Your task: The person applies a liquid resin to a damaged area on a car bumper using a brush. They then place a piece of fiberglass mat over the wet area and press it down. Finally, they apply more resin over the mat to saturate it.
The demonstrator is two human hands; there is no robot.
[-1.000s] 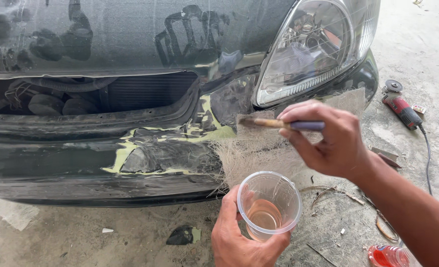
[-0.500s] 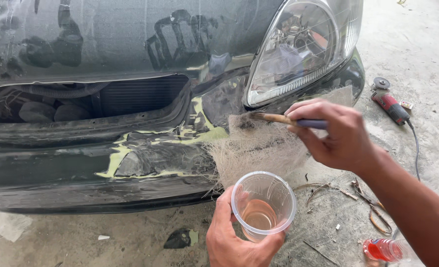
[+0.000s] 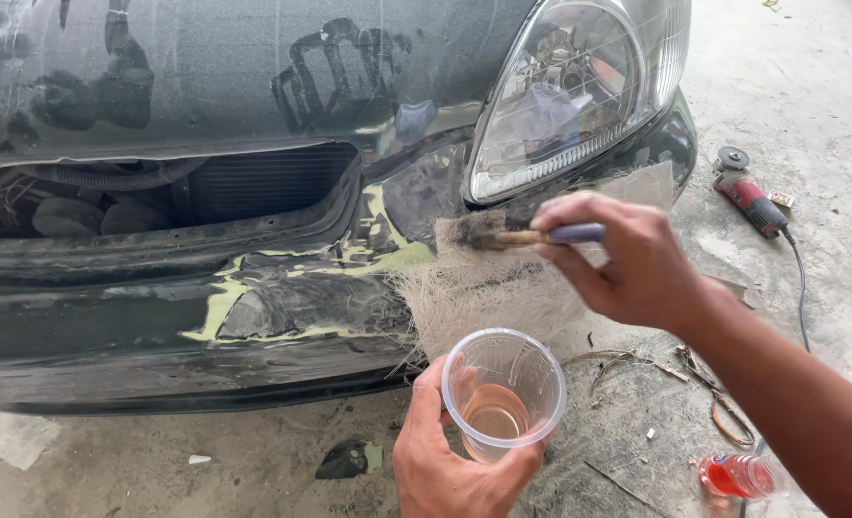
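My right hand grips a small paintbrush with a purple handle, its bristles pressed on a sheet of fibreglass mat laid over the cracked front bumper of a dark car. My left hand holds a clear plastic cup with a little amber liquid at the bottom, just below the mat. Yellow-green filler patches show on the bumper to the left of the mat.
The headlight sits above the brush. On the concrete floor at right lie a red angle grinder with its cable and a small red bottle. Debris and wire scraps are scattered near my right forearm.
The brush has slid a little left along the top edge of the mat. The cup has stayed at about the same spot below it.
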